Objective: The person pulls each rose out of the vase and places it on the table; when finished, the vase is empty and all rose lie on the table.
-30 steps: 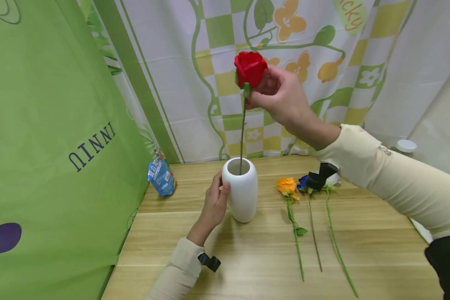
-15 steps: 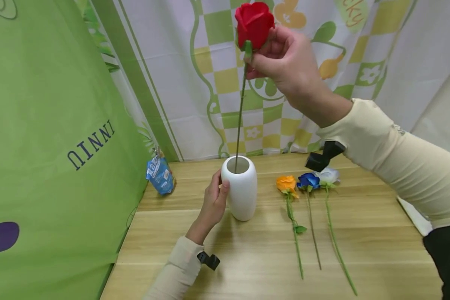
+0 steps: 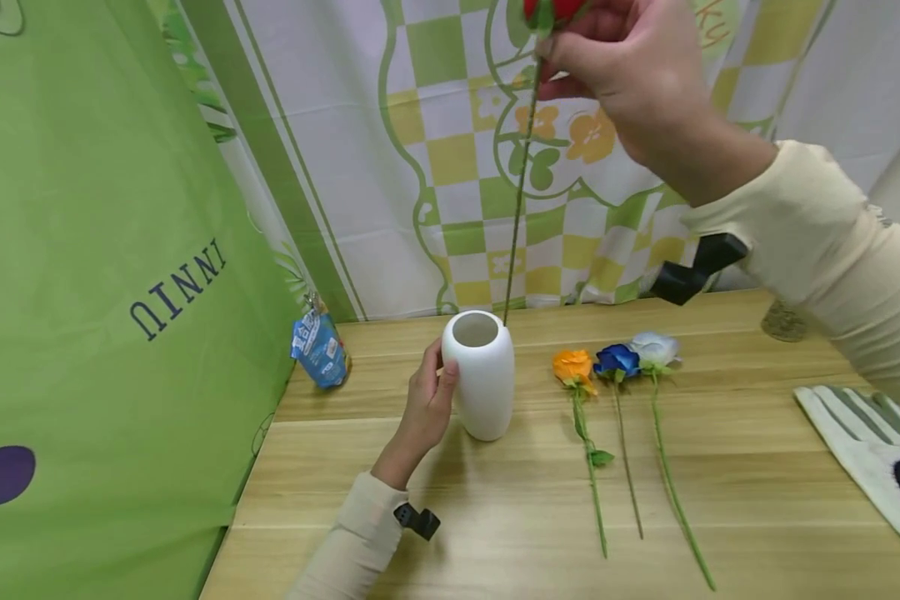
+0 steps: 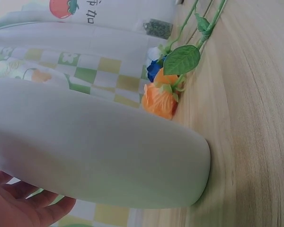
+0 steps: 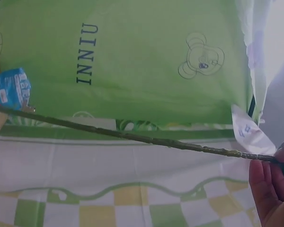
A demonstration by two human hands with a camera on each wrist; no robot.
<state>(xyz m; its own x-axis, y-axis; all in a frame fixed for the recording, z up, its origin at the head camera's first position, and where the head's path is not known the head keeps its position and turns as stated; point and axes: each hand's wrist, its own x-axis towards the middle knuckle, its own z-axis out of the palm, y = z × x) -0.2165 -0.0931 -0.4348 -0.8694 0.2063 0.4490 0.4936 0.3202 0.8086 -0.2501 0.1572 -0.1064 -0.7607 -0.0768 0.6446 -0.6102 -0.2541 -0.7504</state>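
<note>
My left hand holds the side of a white vase that stands upright on the wooden table, thumb in front and fingers behind. In the left wrist view, those fingers show along the vase wall. High up, my right hand pinches a red rose just beneath its bloom, which is partly cut off by the top of the head view. Its long stem hangs down, slightly tilted, with the lower end at the vase's right rim. The right wrist view shows the bare stem running from the pinching fingers.
Right of the vase lie an orange rose, a blue rose and a white rose, stems toward me. A striped glove and a jar are farther right. A blue pouch stands back left.
The right hand has raised the red rose and moved right. The stem's lower end has come up from inside the vase mouth to its right rim. The left hand stays on the vase.
</note>
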